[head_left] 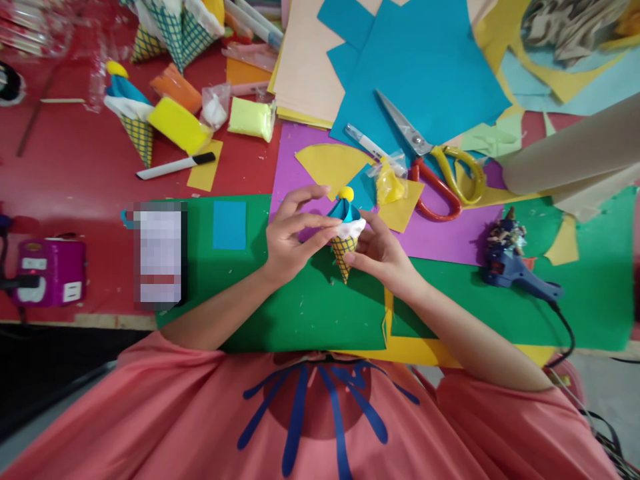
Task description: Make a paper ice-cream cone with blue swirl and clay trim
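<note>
A small paper ice-cream cone (pixel 345 230) with a yellow checked cone, white rim, blue top and yellow ball is held above the green sheet (pixel 310 313). My left hand (pixel 290 233) pinches its blue and white top from the left. On the right, my right hand (pixel 380 253) grips the checked cone part. A bag of yellow clay (pixel 389 183) lies just beyond the cone.
Scissors (pixel 430 160) with red and yellow handles lie on blue and purple sheets. A blue glue gun (pixel 515 267) rests at right with its cord. Finished cones (pixel 133 110), clay blocks (pixel 180 123), a marker (pixel 175 165), a phone (pixel 160 253) and a purple device (pixel 50 270) sit at left.
</note>
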Tool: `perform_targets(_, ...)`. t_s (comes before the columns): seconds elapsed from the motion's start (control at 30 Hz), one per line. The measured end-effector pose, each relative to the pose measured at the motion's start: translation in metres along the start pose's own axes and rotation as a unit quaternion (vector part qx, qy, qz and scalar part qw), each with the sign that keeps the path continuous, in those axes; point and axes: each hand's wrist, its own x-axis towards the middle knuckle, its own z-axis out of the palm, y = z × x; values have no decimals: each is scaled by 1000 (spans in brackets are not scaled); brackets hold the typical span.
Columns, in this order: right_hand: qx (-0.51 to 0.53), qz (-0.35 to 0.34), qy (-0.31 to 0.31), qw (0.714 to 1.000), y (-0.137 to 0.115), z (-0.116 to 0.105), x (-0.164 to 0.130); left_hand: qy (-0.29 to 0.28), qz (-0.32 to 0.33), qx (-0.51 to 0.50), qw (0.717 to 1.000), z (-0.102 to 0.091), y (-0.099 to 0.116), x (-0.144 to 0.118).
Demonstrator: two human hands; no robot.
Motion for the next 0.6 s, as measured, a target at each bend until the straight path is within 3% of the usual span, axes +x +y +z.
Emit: perform_targets(0.6, -64, -3, 31, 997, 1, 3, 0, -33, 17, 10, 999, -2, -1, -1)
